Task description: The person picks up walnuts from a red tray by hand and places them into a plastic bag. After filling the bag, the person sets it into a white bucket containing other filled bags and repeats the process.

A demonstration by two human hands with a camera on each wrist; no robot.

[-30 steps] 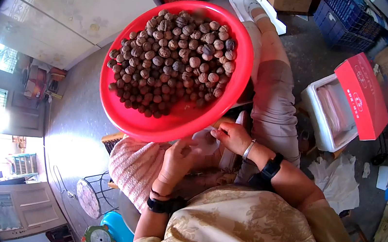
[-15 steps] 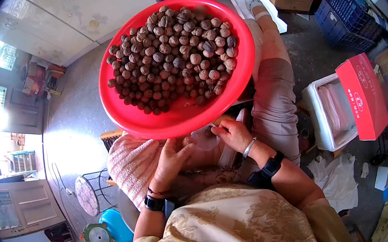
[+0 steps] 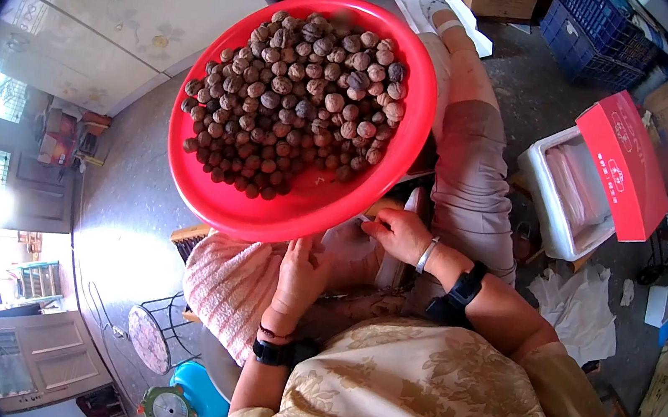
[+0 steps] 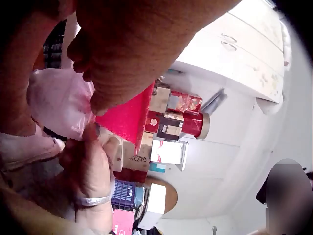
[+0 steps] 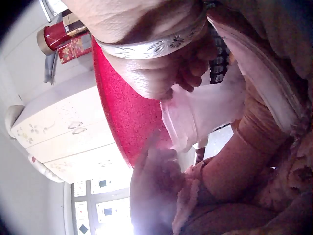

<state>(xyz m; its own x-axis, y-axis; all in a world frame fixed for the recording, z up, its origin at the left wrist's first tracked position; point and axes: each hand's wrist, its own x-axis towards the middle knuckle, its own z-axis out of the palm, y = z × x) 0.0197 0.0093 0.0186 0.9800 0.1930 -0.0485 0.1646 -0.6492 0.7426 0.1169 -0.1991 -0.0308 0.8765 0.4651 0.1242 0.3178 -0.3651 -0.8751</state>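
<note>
A thin, see-through plastic bag [image 5: 205, 115] hangs between the two hands, below the rim of a red basin [image 3: 207, 213] piled with walnuts [image 3: 289, 101]. My right hand [image 3: 402, 234], with a silver bangle at its wrist, pinches the bag's edge between thumb and curled fingers. On the other side, my left hand [image 3: 304, 276] holds the bag's near edge, its fingers bent and close under the basin rim. In the left wrist view the bag [image 4: 61, 100] gathers at the fingertips of both hands. No walnut shows inside it.
A pink towel [image 3: 232, 279] drapes beside the left hand. To the right stands an open foam box [image 3: 550, 203] with a red lid [image 3: 622, 166] and folded plastic inside. A white crumpled bag [image 3: 582, 313] lies near it. Blue crates [image 3: 588, 44] stand farther back.
My left hand has shifted up toward the basin rim and turned, its thumb lifting and then folding back in. The right hand stays nearly in place at the bag.
</note>
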